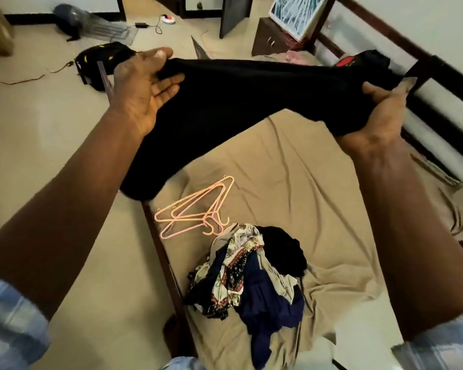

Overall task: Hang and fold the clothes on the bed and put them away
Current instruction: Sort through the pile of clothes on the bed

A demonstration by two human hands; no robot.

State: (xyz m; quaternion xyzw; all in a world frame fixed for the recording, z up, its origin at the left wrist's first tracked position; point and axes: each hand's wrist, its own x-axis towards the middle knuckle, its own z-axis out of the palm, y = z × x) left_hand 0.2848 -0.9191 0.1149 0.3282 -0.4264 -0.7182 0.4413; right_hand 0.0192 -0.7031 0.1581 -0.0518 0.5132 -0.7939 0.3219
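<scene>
Head camera, looking down over both forearms at a bed (292,161) covered by a rumpled tan sheet. I had a black garment (238,102) stretched in the air between the two hands, above the far half of the bed. The left hand (142,86) pinched one end, with the thumb on top, the fingers fairly straight underneath and the palm turned toward the camera. The right hand (380,116) gripped the other end, fingers curled round a bunched fold. A long part of the cloth hung down past the left forearm. I could not tell what kind of garment it was.

Nearer me, a few pink hangers (198,209) lay stacked on the sheet by the bed's left edge. Just beside them sat a pile of clothes (251,276), patterned, navy and black, not yet sorted.

My judgement was that the step in hand was spreading the garment out to find its shape. To do it well, I would need to shift both grips to matching corners, either shoulders or waistband. Then I would shake it flat and lay it on the bare sheet beyond the hangers before folding or hanging it. The bunched right grip risked a crooked fold.

Writing: a red patch (345,61) showed at the bed's far corner, too blurred to read. No brand or label could be seen on the garment.
</scene>
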